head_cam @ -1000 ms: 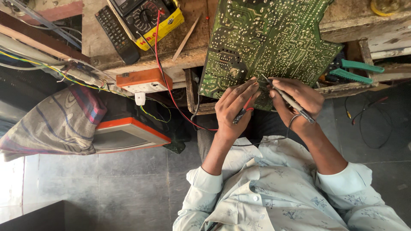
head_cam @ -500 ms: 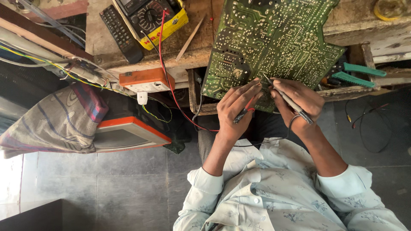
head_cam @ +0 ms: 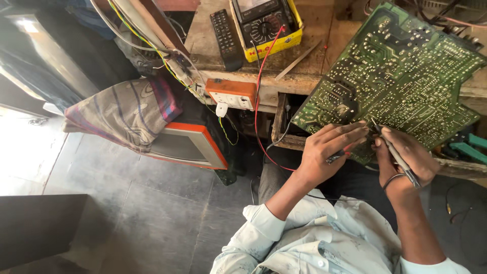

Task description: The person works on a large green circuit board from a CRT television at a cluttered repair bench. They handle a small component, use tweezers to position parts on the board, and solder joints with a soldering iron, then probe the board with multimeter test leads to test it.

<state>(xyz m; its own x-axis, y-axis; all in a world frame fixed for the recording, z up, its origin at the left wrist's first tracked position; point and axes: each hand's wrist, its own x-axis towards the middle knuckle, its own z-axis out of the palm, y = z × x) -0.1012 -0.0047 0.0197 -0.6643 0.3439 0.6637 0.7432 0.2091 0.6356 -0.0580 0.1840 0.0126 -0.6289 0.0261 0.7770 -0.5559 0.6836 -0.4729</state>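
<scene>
Up top on the worn wooden workbench (head_cam: 314, 76): yellow-cased meter with a round dial (head_cam: 265, 23), printed label on its lower edge facing down-frame, black slim remote control (head_cam: 225, 38) just left of it, orange-and-white switch box (head_cam: 232, 94) fixed to the bench's front edge. Big green printed circuit board (head_cam: 401, 76) solder side up, tilted, long axis from lower left to upper right, near edge at the bench front. Left hand (head_cam: 324, 152) gripping a red-tipped probe (head_cam: 341, 153), right hand (head_cam: 406, 157) pinching a thin black probe (head_cam: 395, 152), tip aimed up-left at the board's near edge.
</scene>
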